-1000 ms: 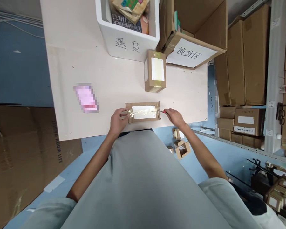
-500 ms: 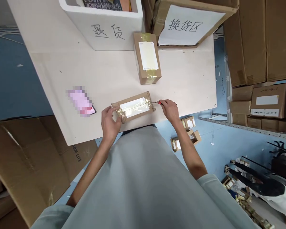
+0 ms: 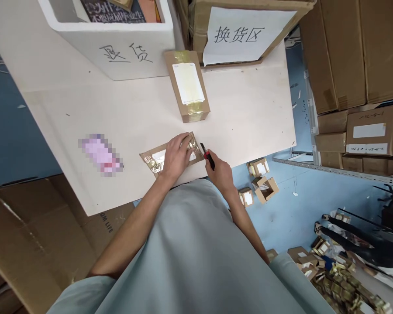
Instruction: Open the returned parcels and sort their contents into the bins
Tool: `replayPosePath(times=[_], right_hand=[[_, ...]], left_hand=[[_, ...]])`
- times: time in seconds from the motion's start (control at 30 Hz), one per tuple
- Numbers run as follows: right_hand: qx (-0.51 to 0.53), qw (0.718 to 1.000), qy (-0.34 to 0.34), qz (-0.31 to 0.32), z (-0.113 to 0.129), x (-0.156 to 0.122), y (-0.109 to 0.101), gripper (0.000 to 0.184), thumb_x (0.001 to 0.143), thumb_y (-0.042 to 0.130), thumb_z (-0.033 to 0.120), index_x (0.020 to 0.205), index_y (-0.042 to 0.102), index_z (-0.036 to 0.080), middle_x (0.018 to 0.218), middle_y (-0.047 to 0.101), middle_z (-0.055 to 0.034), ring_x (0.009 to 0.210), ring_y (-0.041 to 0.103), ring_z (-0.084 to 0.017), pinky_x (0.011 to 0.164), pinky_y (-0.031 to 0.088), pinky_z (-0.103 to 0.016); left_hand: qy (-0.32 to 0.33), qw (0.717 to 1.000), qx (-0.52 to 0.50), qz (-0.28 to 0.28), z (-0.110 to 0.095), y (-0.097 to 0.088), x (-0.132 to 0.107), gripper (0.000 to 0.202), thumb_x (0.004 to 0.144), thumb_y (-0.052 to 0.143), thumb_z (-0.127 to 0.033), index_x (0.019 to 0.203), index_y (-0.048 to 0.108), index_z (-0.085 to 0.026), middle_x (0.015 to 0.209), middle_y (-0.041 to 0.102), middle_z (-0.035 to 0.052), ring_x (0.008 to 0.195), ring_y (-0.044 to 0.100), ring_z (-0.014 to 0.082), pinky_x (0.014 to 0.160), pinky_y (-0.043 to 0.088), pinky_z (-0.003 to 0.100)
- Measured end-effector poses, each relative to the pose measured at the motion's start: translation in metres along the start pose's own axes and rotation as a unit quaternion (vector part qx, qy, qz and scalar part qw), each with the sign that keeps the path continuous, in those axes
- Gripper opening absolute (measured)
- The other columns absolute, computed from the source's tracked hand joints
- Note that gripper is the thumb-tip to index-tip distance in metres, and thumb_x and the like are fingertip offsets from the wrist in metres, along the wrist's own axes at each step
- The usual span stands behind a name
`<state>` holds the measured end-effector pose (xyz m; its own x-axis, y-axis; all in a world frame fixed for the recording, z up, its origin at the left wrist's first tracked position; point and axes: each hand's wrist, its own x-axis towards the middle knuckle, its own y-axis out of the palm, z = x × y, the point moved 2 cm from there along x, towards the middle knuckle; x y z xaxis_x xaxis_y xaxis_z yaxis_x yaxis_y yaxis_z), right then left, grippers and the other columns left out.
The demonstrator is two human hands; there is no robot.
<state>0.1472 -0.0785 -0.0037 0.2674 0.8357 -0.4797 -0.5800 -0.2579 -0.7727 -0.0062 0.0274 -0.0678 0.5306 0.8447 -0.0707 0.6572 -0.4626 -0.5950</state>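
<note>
A flat cardboard box with a white label and shiny clear tape lies slightly tilted near the table's front edge. My left hand rests across its middle, fingers closed over the top and far edge, covering much of the label. In my right hand, closed around the handle, is a utility knife with red and black parts. Its tip points up and away, just off the box's right end. Behind stands a second, taped cardboard box with a white label.
At the back are a white foam bin holding books and a large carton with a handwritten sheet. A blurred pink phone lies left on the table. Small boxes sit on the floor. Cartons fill the right-hand shelf; a person's legs show beyond.
My left hand has moved from the box's left end onto its middle. The knife has come nearer me and turned, its tip now pointing up and away. The view has shifted.
</note>
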Motion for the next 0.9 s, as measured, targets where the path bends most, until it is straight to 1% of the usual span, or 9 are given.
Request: replayPosePath(times=[0.13,0.2,0.27,0.43,0.63,0.8,0.9], right_hand=[[-0.028,0.998,0.027,0.041,0.017,0.002,-0.005,0.054,0.116,0.043,0.034,0.168,0.049,0.025,0.133,0.081,-0.0096,0.114,0.078,-0.030,0.095,0.060,-0.038],[-0.049,0.996,0.038,0.060,0.025,0.004,-0.007,0.053,0.117,0.042,0.033,0.169,0.047,0.025,0.132,0.081,-0.0093,0.113,0.078,-0.028,0.095,0.058,-0.035],[-0.073,0.993,0.048,0.074,0.031,0.006,-0.010,0.054,0.118,0.039,0.034,0.171,0.045,0.025,0.130,0.082,-0.0100,0.112,0.078,-0.027,0.095,0.057,-0.034],[-0.119,0.986,0.060,0.097,0.045,0.013,-0.015,0.054,0.121,0.031,0.039,0.172,0.042,0.024,0.126,0.081,-0.0127,0.110,0.078,-0.028,0.092,0.057,-0.035],[-0.161,0.977,0.060,0.122,0.055,0.018,-0.025,0.052,0.120,0.031,0.036,0.168,0.045,0.021,0.121,0.081,-0.0162,0.110,0.079,-0.029,0.089,0.058,-0.037],[-0.213,0.966,0.058,0.138,0.054,0.016,-0.031,0.045,0.116,0.039,0.023,0.159,0.053,0.021,0.119,0.080,-0.0183,0.109,0.079,-0.028,0.090,0.058,-0.036],[-0.216,0.965,0.055,0.136,0.055,0.016,-0.031,0.042,0.117,0.040,0.024,0.155,0.055,0.020,0.119,0.080,-0.0184,0.110,0.079,-0.028,0.090,0.058,-0.035]], left_hand=[[0.034,0.998,0.041,-0.024,0.008,0.004,-0.005,0.045,0.111,0.051,-0.033,0.153,0.061,-0.024,0.158,0.060,0.0186,0.151,0.054,0.0371,0.127,0.042,0.061],[0.054,0.996,0.059,-0.039,0.011,0.007,-0.008,0.044,0.112,0.049,-0.033,0.153,0.061,-0.022,0.157,0.061,0.0202,0.150,0.055,0.0369,0.126,0.044,0.061],[0.068,0.994,0.064,-0.050,0.013,0.010,-0.009,0.045,0.112,0.048,-0.033,0.154,0.060,-0.023,0.156,0.062,0.0203,0.150,0.055,0.0363,0.125,0.044,0.061],[0.072,0.994,0.053,-0.060,0.019,0.015,-0.010,0.045,0.113,0.048,-0.035,0.157,0.058,-0.027,0.157,0.062,0.0183,0.152,0.055,0.0350,0.126,0.044,0.062],[0.069,0.995,0.047,-0.057,0.020,0.017,-0.011,0.046,0.113,0.049,-0.036,0.157,0.058,-0.026,0.159,0.061,0.0183,0.153,0.053,0.0360,0.128,0.042,0.064],[0.073,0.994,0.043,-0.062,0.020,0.018,-0.011,0.045,0.113,0.049,-0.033,0.156,0.058,-0.025,0.161,0.060,0.0191,0.156,0.051,0.0364,0.129,0.040,0.066],[0.076,0.994,0.042,-0.065,0.021,0.019,-0.010,0.044,0.113,0.048,-0.032,0.155,0.058,-0.024,0.161,0.060,0.0195,0.156,0.051,0.0361,0.130,0.039,0.067]])
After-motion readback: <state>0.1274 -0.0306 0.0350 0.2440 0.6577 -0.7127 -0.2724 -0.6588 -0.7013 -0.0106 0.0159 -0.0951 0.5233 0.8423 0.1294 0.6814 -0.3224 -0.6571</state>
